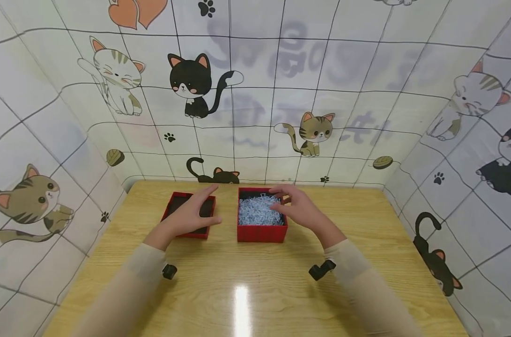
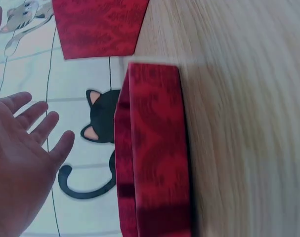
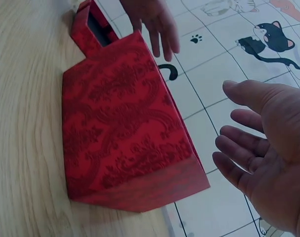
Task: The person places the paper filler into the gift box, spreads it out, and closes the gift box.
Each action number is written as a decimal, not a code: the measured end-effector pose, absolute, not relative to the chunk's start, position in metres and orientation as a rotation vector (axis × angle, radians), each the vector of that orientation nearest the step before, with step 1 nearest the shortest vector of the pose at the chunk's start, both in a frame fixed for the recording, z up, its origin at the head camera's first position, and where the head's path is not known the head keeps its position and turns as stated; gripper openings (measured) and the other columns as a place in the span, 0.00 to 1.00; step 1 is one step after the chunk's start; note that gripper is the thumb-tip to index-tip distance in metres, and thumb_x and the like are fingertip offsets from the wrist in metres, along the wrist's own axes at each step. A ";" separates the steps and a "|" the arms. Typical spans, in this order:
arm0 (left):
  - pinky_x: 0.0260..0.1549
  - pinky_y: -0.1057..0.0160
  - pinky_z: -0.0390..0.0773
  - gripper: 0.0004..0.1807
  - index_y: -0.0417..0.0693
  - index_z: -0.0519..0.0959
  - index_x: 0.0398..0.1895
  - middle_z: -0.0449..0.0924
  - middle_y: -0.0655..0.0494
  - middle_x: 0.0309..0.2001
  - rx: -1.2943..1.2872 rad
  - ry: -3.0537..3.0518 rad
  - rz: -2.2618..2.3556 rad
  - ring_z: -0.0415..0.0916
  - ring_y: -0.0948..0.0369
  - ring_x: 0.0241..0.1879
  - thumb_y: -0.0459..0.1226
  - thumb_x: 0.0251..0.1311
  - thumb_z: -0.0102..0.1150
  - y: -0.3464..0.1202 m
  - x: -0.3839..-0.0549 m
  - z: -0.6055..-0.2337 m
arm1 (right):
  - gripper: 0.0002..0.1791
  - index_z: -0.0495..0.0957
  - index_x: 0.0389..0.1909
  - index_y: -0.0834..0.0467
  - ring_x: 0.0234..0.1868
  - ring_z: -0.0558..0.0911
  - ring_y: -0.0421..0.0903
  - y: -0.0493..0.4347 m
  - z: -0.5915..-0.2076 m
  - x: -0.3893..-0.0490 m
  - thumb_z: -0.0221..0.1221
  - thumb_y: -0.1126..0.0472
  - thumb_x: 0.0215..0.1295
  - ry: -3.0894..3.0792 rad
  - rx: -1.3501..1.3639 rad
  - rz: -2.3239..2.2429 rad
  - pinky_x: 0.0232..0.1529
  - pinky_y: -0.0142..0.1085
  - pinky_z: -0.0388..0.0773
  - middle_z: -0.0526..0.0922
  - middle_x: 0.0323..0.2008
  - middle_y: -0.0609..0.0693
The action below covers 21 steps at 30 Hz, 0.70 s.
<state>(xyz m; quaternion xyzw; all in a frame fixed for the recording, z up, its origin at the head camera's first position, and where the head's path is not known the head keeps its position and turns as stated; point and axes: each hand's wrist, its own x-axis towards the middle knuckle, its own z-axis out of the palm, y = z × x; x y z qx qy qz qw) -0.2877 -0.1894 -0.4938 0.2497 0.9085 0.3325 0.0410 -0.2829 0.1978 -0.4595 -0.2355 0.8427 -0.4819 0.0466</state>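
A red box (image 1: 261, 234) with a dark damask-like pattern stands uncovered on the table, filled with pale blue shredded paper (image 1: 256, 211). To its left lies a shallower red tray-like piece, apparently the lid (image 1: 199, 234), its dark inside facing up. Over this lid hovers my left hand (image 1: 187, 217), fingers extended and thumb apart, with nothing held. My right hand (image 1: 299, 207) is above the box's right edge, its fingers loosely bent over the paper. In the right wrist view, a gap separates the right hand (image 3: 276, 153) from the box wall (image 3: 120, 123).
The wooden table (image 1: 238, 271) spreads around the box and lid. A white cloth backdrop (image 1: 255, 107) with grid lines and cartoon cats encloses the back and sides. Small black devices (image 1: 322, 270) sit at both wrists.
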 end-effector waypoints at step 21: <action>0.78 0.26 0.55 0.57 0.53 0.55 0.91 0.53 0.43 0.88 0.542 2.852 1.146 0.48 0.38 0.86 0.51 0.66 0.80 -0.280 -0.265 -0.510 | 0.28 0.77 0.74 0.54 0.68 0.79 0.60 0.109 -0.462 -0.261 0.71 0.57 0.77 2.476 -0.920 -1.472 0.66 0.55 0.81 0.76 0.73 0.51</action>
